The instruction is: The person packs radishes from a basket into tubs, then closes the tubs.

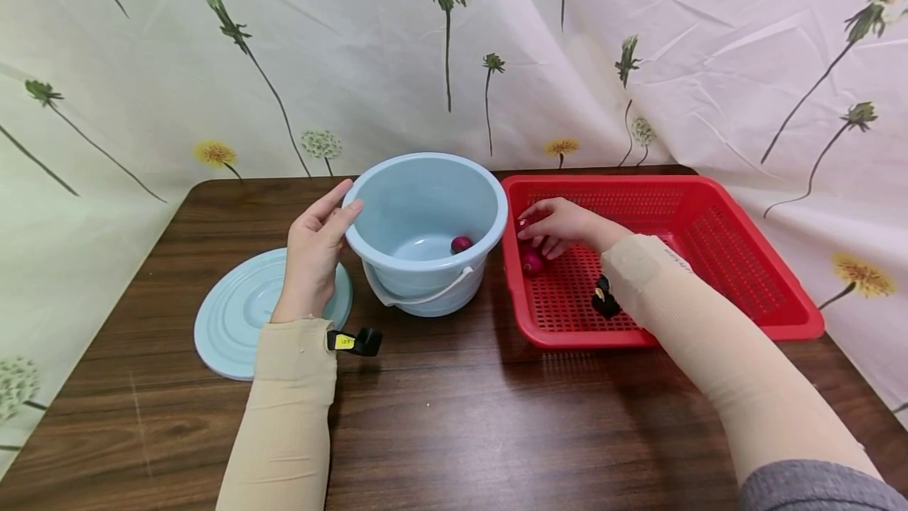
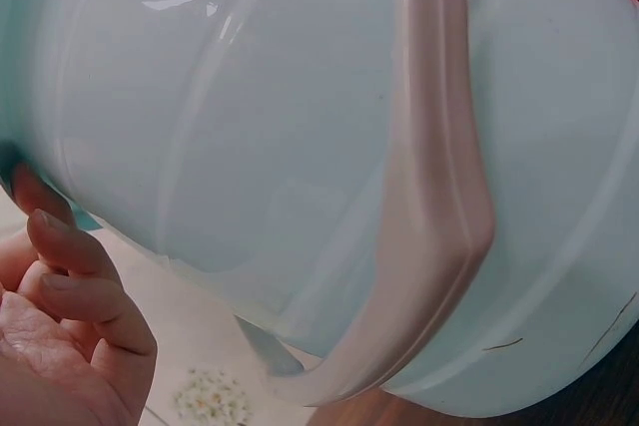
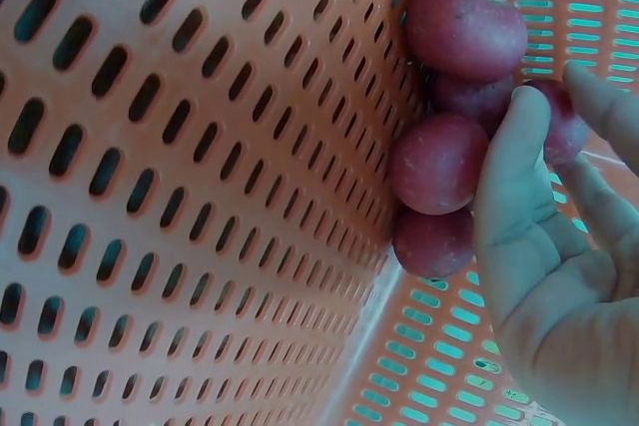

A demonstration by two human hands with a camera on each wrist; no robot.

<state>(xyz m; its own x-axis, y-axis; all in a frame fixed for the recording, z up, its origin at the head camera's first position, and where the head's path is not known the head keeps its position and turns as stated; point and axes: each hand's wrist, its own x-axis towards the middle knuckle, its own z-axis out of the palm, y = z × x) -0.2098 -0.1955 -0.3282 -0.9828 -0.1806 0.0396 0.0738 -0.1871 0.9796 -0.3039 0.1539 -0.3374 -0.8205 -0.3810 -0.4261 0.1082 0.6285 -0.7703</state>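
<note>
A light blue bucket stands at the middle of the table with one red radish visible inside it. My left hand holds the bucket's left rim, thumb over the edge. The pale handle hangs down the bucket's front. Inside the red basket, my right hand reaches to the left end. Between its thumb and fingers it pinches a radish. Several other radishes lie clustered against the basket wall, right beside the thumb.
A round light blue lid lies flat on the left, partly behind my left wrist. The brown wooden table extends in front of the bucket and basket. Behind them hangs a white cloth printed with dandelions.
</note>
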